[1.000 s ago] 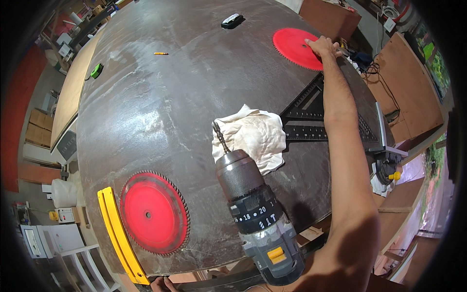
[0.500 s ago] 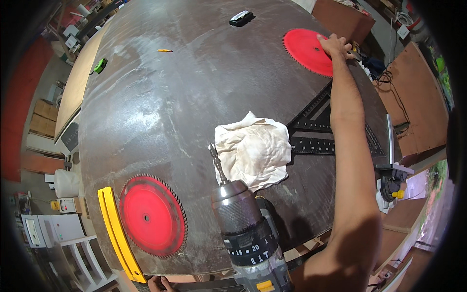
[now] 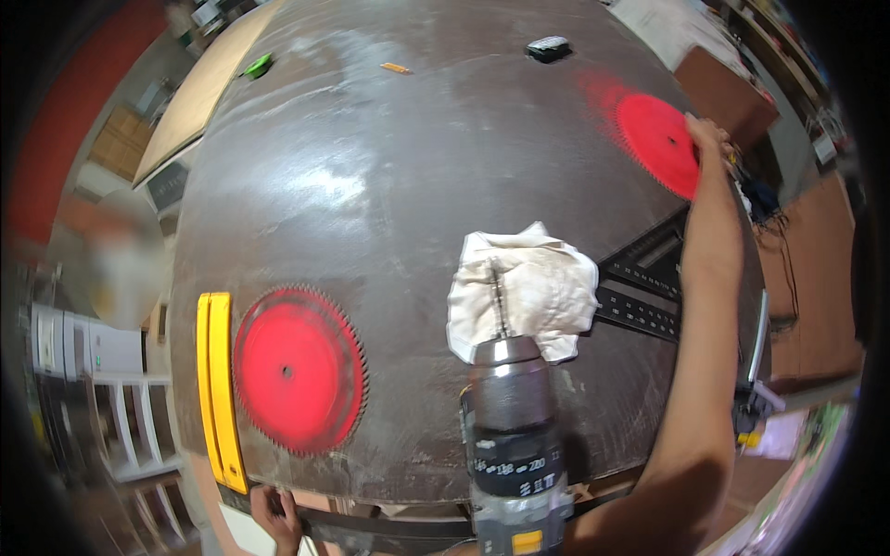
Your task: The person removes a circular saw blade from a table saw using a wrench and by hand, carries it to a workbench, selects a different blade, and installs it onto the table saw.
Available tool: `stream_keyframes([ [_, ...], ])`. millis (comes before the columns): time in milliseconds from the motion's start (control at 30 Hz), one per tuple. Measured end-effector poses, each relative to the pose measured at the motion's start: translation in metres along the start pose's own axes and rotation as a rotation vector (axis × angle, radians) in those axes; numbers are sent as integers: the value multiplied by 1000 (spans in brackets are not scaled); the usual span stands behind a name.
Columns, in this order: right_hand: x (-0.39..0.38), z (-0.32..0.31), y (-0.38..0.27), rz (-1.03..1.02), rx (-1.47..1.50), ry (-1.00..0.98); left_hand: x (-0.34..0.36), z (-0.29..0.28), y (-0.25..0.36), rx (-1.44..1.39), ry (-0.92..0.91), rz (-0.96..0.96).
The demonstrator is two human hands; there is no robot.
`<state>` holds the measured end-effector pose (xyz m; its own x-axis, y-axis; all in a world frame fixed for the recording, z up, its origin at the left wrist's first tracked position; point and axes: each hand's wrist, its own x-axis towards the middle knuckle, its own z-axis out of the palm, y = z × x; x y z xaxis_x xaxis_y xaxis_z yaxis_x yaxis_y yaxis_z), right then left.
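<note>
At the far right, my right hand (image 3: pixel 709 136) is closed on the outer edge of a red circular saw blade (image 3: pixel 655 139) lying on the dark table. A red smear spreads from that blade's left side. My left hand (image 3: pixel 276 521) is at the table's front edge, below a yellow slotted bar (image 3: pixel 221 394). Its fingers are curled, and whatever they hold is hidden. Beside the bar lies a second red saw blade (image 3: pixel 298 371) with a darkened rim. In front of me a cordless drill (image 3: pixel 515 445) points its twist bit over a crumpled white cloth (image 3: pixel 533 287); its handle is out of view.
A black triangular square (image 3: pixel 640 310) lies between the cloth and my right forearm. Along the far side are a green tape measure (image 3: pixel 259 66), a short yellow pencil (image 3: pixel 396 68) and a small black object (image 3: pixel 549 49). Cables and a brown panel (image 3: pixel 808 269) are beyond the right edge.
The view has shifted, so the table things appear farther right. More of my left hand shows at the front edge. A red smear now appears beside the far blade, where my right hand stays.
</note>
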<state>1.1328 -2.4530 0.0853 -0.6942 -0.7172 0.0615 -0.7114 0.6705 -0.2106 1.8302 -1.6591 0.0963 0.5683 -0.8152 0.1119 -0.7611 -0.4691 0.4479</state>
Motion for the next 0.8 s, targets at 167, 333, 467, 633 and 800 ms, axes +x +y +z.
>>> stream_keyframes([
  [167,73,-7,30,-254,118,-74,7,12,-29,-46,57,27],
  [333,12,-41,28,-203,490,-133,11,-6,-1,7,32,33],
  [467,-44,-135,-13,-345,173,152,-10,5,-22,-61,120,-16],
  [633,-52,-208,-24,-578,535,18,8,9,5,-140,185,169],
  [800,-174,-205,-116,-709,232,124,-4,-2,-5,-132,179,5],
])
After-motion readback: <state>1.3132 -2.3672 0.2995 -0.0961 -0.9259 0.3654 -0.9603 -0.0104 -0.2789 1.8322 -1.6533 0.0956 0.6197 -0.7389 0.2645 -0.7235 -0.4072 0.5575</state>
